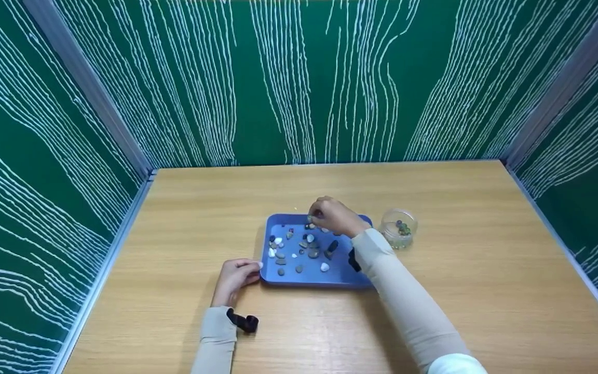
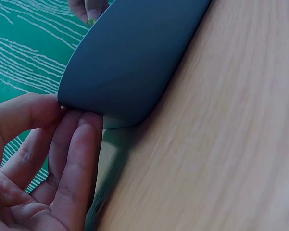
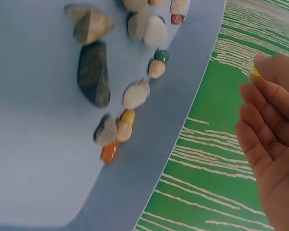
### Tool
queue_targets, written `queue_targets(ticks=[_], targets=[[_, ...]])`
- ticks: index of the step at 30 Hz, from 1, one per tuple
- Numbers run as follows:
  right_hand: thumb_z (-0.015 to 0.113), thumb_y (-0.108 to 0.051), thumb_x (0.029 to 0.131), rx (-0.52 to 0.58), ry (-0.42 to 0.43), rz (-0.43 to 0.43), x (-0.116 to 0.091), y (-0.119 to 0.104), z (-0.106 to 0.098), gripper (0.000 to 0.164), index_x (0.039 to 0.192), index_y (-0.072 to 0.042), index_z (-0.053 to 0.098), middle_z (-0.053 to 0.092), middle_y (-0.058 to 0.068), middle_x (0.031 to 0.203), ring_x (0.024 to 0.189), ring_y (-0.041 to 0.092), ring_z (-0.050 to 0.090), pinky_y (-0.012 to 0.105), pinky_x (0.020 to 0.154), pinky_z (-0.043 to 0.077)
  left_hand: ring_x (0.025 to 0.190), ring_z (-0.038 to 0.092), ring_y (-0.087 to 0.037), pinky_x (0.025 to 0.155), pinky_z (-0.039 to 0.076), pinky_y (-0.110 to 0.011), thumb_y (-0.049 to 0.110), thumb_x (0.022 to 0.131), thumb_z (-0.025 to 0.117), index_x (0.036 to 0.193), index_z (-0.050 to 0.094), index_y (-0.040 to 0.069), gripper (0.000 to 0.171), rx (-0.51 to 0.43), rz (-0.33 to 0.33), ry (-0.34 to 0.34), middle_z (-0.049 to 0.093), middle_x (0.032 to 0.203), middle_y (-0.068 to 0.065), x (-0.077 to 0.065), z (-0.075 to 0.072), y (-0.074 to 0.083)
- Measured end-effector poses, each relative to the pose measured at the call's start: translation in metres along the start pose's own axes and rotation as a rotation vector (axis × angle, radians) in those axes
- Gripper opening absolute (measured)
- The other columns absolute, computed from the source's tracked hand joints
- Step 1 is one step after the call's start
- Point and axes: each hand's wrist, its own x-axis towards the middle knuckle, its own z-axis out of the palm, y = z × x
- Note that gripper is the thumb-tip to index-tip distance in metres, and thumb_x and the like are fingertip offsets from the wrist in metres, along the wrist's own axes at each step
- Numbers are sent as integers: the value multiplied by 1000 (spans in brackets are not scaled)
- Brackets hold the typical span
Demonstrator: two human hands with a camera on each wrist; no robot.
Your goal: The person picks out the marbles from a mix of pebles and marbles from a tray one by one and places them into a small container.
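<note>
A blue tray (image 1: 309, 280) lies on the table, with stones and glossy coloured pieces scattered over it. At its near left corner my left hand (image 1: 235, 280) pinches the rim, thumb on top and fingertips beneath, as the left wrist view shows. Above the tray's far edge, my right hand (image 1: 333, 216) holds a clear, yellow-tinted marble (image 3: 254, 69) between thumb and index finger. In the right wrist view, a dark long stone (image 3: 93, 74), an orange piece (image 3: 110, 152) and a green piece (image 3: 161, 56) lie below that hand.
Right of the tray stands a clear round container (image 1: 388, 239) with several marbles (image 1: 403, 227) in it. Green panels (image 1: 423, 78) with white lines enclose the wooden table (image 1: 195, 218) at the back and sides.
</note>
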Motion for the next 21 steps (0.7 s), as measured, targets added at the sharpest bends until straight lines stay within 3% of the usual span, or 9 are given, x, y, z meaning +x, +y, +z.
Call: queue_targets(ticks=[15, 21], targets=[[62, -19, 93, 29, 86, 46, -29, 36, -21, 17, 104, -9, 69, 63, 7, 103, 92, 20, 61, 35, 83, 57, 70, 67, -13, 68, 60, -27, -3, 81, 67, 99, 69, -13, 20, 6, 19, 33, 72, 85, -9, -2, 1, -2], [64, -18, 92, 29, 123, 69, -43, 50, -30, 15, 102, -10, 70, 64, 7, 101, 93, 21, 61, 36, 83, 58, 70, 67, -14, 68, 61, -28, -4, 81, 67, 100, 68, -14, 22, 10, 15, 39, 71, 85, -9, -2, 2, -2]])
